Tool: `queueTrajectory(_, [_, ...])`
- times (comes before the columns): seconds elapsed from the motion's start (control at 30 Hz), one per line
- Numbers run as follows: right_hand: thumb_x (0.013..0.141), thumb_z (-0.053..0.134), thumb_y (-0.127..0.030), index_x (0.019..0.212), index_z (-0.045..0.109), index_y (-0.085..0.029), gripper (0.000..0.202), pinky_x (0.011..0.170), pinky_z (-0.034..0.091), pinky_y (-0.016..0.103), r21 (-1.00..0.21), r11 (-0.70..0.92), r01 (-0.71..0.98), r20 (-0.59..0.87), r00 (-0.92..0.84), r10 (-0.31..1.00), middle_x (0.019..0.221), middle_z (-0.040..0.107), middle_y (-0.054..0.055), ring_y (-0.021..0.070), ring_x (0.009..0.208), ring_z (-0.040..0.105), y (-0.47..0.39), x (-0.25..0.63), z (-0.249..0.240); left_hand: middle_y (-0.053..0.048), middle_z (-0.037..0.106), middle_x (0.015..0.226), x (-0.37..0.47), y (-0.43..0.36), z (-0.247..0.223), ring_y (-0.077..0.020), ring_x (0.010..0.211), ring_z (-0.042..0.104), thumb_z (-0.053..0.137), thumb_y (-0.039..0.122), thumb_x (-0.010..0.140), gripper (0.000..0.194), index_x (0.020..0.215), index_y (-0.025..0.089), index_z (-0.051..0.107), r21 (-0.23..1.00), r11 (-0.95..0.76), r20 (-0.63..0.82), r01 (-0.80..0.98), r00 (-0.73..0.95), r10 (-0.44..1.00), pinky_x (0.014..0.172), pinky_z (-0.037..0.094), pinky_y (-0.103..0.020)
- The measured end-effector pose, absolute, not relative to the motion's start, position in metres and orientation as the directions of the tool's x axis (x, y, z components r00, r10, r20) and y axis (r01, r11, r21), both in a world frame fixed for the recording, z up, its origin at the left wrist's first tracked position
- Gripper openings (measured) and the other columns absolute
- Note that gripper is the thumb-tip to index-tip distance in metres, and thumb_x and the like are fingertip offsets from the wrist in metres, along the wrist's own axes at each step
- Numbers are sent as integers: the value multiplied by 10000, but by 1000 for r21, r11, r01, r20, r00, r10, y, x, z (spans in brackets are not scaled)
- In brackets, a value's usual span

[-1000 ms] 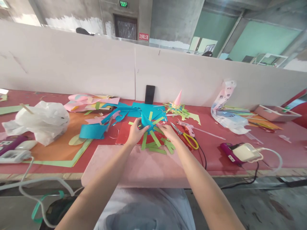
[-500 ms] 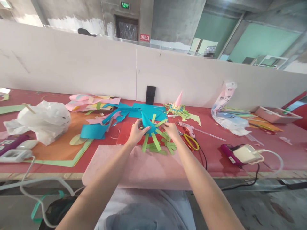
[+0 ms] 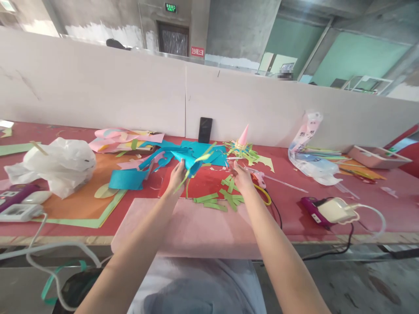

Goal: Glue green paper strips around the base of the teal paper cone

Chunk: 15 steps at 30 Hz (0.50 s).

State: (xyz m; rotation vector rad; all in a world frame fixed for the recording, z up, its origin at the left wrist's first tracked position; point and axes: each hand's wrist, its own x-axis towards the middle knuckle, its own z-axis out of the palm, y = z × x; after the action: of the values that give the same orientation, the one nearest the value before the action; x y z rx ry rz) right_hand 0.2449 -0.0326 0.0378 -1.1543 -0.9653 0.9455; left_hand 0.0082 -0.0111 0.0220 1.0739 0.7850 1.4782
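A blue paper cone (image 3: 190, 162) with green strips round its rim is held in my left hand (image 3: 177, 175), its tip pointing left. My right hand (image 3: 241, 175) is to the right of the cone, apart from it, with fingers drawn together; what they hold, if anything, is too small to tell. Below and between the hands lie loose green paper strips (image 3: 209, 199), beside a red sheet (image 3: 199, 181). Behind my right hand stands a pink cone (image 3: 243, 137) with a fringed green base. A pink glue gun (image 3: 259, 178) lies just right of that hand.
A black phone (image 3: 205, 129) leans on the white partition. Blue and pink paper scraps and a white plastic bag (image 3: 62, 165) lie left. Yellow-handled scissors (image 3: 264, 194), a power bank (image 3: 327, 211), a plastic packet (image 3: 310, 161) and a pink tray (image 3: 376, 156) are right.
The blue cone has turned from upright to lying sideways and moved left with my left hand. My right hand has come away from its strips and shifted slightly right.
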Motion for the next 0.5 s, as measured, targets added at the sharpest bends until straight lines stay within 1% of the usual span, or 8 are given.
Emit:
queueTrajectory(0.07, [645,646,-612,895,670,-218,467,553,473,251,-977,188,-97,157,264,951,1119,660,63,134,710,632,-35,236,43,-72,690,904,6,-8,18,-235,884,657,480,634,781,519,1032,194,595,903,-173,185,-393,-7,983,743,556,-383])
queueTrajectory(0.13, [691,618,-599,912,679,-227,437,558,472,260,-973,222,-63,201,241,949,1099,662,55,128,689,626,-40,227,51,-85,692,916,4,-5,12,-261,901,651,482,616,789,509,1054,199,605,909,-174,179,-378,-22,984,759,555,-429])
queueTrajectory(0.17, [720,597,-592,946,682,-232,433,562,471,265,-968,248,-26,236,234,943,1087,663,53,127,681,623,-43,223,56,-94,691,927,4,-4,10,-269,900,650,475,614,793,514,1067,199,606,916,-173,179,-362,-19,984,761,554,-445])
queueTrajectory(0.23, [768,556,-580,1025,673,-244,438,566,472,276,-947,304,104,318,169,933,1109,651,58,137,687,618,-50,214,67,-108,690,929,5,-2,6,-271,864,655,442,627,803,543,1078,191,610,932,-154,165,-329,6,986,747,557,-458])
queueTrajectory(0.3, [798,522,-576,935,701,-232,412,603,487,299,-888,355,292,393,79,916,1166,624,73,147,687,616,-56,205,77,-108,691,907,6,-1,3,-260,819,660,411,631,816,555,1065,180,618,940,-116,134,-321,34,990,736,562,-453])
queueTrajectory(0.37, [827,491,-566,854,707,-237,395,708,502,322,-812,379,444,419,-7,908,1182,616,71,160,737,625,-60,197,83,-99,694,876,8,-2,2,-252,792,663,423,602,825,512,1018,178,637,937,-77,104,-340,63,993,738,566,-447])
queueTrajectory(0.43, [838,485,-556,804,704,-229,394,770,500,324,-761,416,498,444,-69,894,1180,615,70,170,794,630,-60,189,84,-91,698,851,9,-4,2,-256,790,665,464,564,822,445,959,186,656,933,-54,100,-355,113,989,743,568,-443])
queueTrajectory(0.5, [841,482,-552,773,696,-216,404,775,499,314,-747,436,502,461,-82,884,1135,635,70,173,805,630,-57,184,81,-87,698,816,11,-6,3,-266,790,664,487,559,813,419,909,194,670,939,-71,131,-338,157,979,733,568,-444])
